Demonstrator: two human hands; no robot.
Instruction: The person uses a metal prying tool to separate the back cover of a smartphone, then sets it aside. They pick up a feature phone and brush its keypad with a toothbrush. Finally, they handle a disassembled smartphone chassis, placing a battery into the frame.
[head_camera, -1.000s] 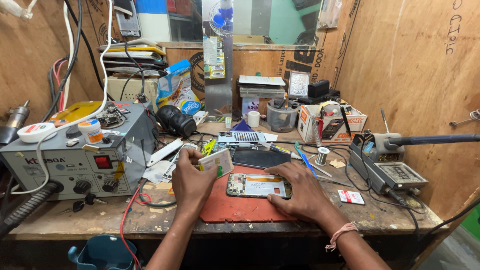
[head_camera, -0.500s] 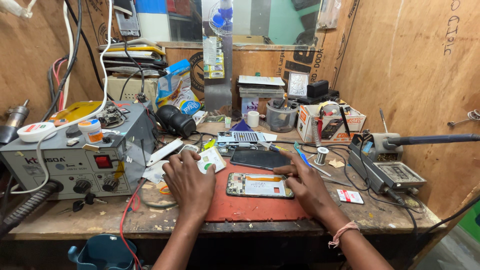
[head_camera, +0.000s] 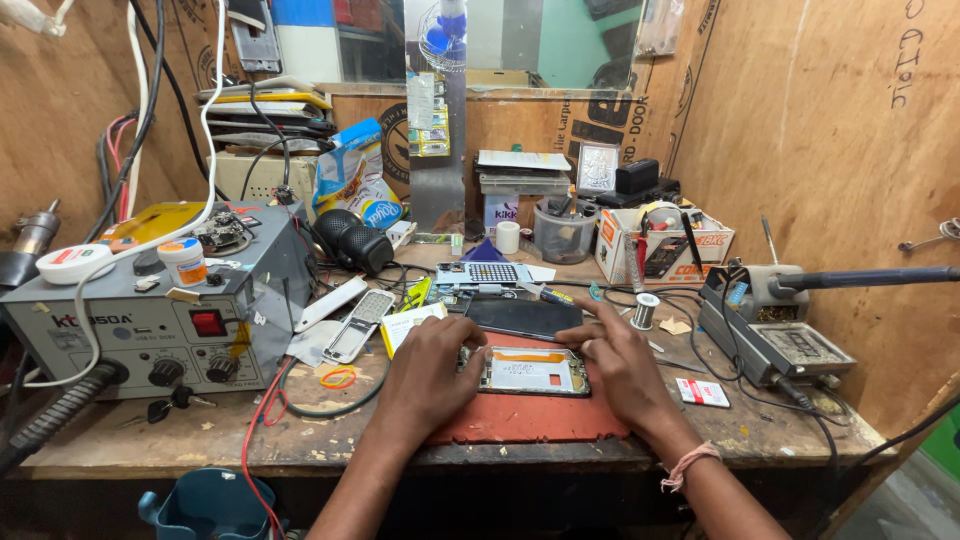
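- The open phone lay on the red mat, long side left to right.
- The left hand and right hand pressed its two ends with loose, flat fingers, gripping nothing.

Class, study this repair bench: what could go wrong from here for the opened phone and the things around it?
1. Both the left hand and right hand press the opened phone; its exposed inside could get damaged.
2. The dark screen panel lies just behind and could be knocked.
3. The red wire could snag.

walls: plywood | bench: cluttered wood | mirror behind
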